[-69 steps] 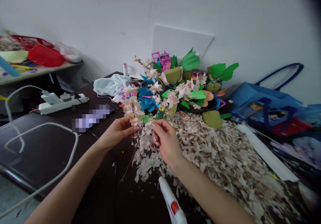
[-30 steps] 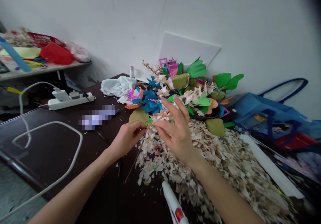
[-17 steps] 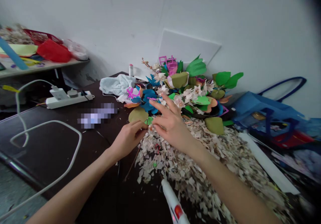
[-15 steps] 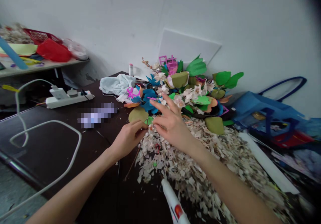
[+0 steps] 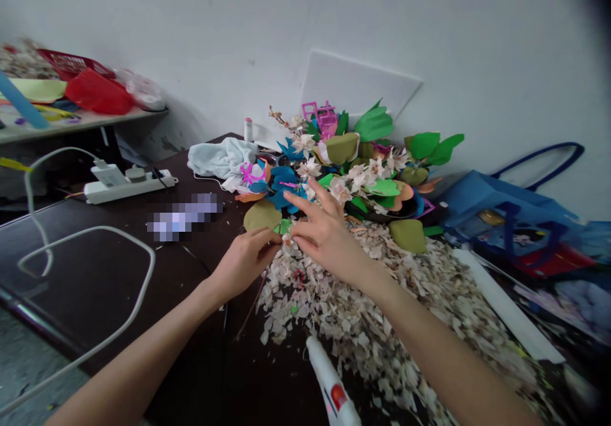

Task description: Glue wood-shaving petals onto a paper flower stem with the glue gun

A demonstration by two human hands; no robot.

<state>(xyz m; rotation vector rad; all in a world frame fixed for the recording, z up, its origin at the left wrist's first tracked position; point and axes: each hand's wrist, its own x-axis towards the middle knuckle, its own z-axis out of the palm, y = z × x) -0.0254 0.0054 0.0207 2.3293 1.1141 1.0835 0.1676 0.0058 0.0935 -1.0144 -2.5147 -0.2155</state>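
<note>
My left hand (image 5: pixel 245 260) is closed in a pinch on a thin brown stem (image 5: pixel 248 314) that slants down across the dark table (image 5: pixel 191 362). My right hand (image 5: pixel 327 235) meets it fingertip to fingertip. Its thumb and forefinger pinch a small pale paper blossom (image 5: pixel 287 239) at the stem's top, and its other fingers are stretched out. Both hands sit at the near left edge of a wide heap of pale paper scraps (image 5: pixel 396 298). Just beyond them lies a bunch of paper flowers and green leaves (image 5: pixel 363 165).
A white glue gun (image 5: pixel 331 388) lies near the front edge. A white power strip (image 5: pixel 126 184) and a looping cable (image 5: pixel 109 238) are at the left. A pale cloth (image 5: pixel 217 157), a small bottle (image 5: pixel 247 130), a blue bag (image 5: pixel 501 200) and a white roll (image 5: pixel 506 305) surround the heap.
The flowered stem, upright at first, has been lowered toward the scraps. My right hand has shifted from a loose grip to a pinch with spread fingers. Over the last half second the hands barely moved.
</note>
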